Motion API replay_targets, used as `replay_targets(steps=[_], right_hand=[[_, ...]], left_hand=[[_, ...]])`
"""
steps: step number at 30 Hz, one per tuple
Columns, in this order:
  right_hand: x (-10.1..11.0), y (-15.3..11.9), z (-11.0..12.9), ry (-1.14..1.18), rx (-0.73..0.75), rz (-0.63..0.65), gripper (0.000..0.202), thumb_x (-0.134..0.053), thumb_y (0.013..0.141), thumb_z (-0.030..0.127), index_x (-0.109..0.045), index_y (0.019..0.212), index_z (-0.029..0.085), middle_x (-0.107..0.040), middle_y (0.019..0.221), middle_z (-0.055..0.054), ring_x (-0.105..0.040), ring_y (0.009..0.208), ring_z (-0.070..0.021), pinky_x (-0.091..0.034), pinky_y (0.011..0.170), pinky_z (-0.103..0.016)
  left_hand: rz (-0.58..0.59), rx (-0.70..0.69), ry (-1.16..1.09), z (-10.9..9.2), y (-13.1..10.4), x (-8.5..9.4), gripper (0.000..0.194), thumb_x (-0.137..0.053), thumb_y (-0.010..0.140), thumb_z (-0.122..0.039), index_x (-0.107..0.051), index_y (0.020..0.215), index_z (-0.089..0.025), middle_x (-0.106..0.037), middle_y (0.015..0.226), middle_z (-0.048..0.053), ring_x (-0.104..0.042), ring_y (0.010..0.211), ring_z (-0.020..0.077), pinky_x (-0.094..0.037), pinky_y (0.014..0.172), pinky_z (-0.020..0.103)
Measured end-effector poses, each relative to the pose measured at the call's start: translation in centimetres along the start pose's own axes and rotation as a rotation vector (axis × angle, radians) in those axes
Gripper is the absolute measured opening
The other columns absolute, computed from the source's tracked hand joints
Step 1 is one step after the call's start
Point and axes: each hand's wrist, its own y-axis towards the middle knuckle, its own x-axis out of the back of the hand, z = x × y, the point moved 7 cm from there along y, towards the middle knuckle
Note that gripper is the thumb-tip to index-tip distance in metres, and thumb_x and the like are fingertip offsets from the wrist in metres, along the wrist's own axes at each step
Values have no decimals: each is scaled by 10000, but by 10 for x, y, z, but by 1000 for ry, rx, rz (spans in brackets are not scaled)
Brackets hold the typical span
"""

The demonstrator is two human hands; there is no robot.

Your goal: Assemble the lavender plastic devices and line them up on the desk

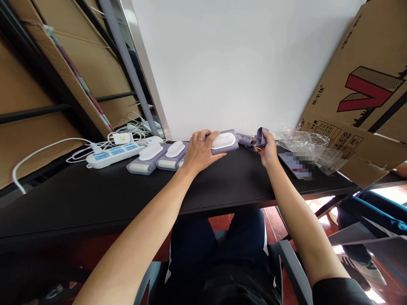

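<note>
My left hand [202,149] is closed around a purple-grey block-shaped piece [234,145] with a white, bumpy oval pad on its face, raised just above the table. My right hand [269,148] grips a hollow purple sleeve-like part [262,134], its opening turned toward the left hand. Between the hands lies a perforated purple piece [246,140], with what looks like a thin coiled wire beside it. Left of my left hand, two similar purple blocks with white oval tops, a nearer one [171,156] and a farther one [146,159], rest on the table. A third is partly hidden by the hand.
A white power strip [117,154] with tangled cables sits at the left of the black table [222,186]. To the right are a phone-like flat device [295,165], crumpled clear plastic [318,146] and a large cardboard box [359,106]. A white panel [235,63] stands behind.
</note>
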Motion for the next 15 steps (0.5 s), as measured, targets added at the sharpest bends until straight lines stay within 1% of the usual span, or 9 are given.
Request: replay_targets(steps=[6, 11, 15], right_hand=[[-15, -9, -2, -82, -22, 120, 466, -734, 807, 635, -553, 1041, 276, -713, 768, 41, -632, 552, -122, -411, 450, -198], [-23, -16, -2, -128, -15, 176, 501, -740, 805, 631, -575, 1116, 275, -703, 766, 44, -647, 572, -126, -458, 465, -200], [-30, -21, -2, -150, -15, 216, 521, -743, 801, 637, -567, 1114, 261, -702, 758, 38, -647, 561, -129, -481, 444, -202]], left_hand=[[14, -41, -29, -6, -1, -2, 759, -822, 831, -503, -521, 1491, -279, -537, 1387, 155, -487, 1285, 368, -448, 1114, 537], [33, -47, -26, -10, -2, -4, 758, -825, 823, -515, -539, 1482, -274, -544, 1378, 159, -493, 1269, 372, -457, 1101, 542], [19, -64, -22, -11, -2, -4, 743, -827, 824, -509, -550, 1469, -266, -553, 1368, 159, -502, 1263, 366, -457, 1105, 536]])
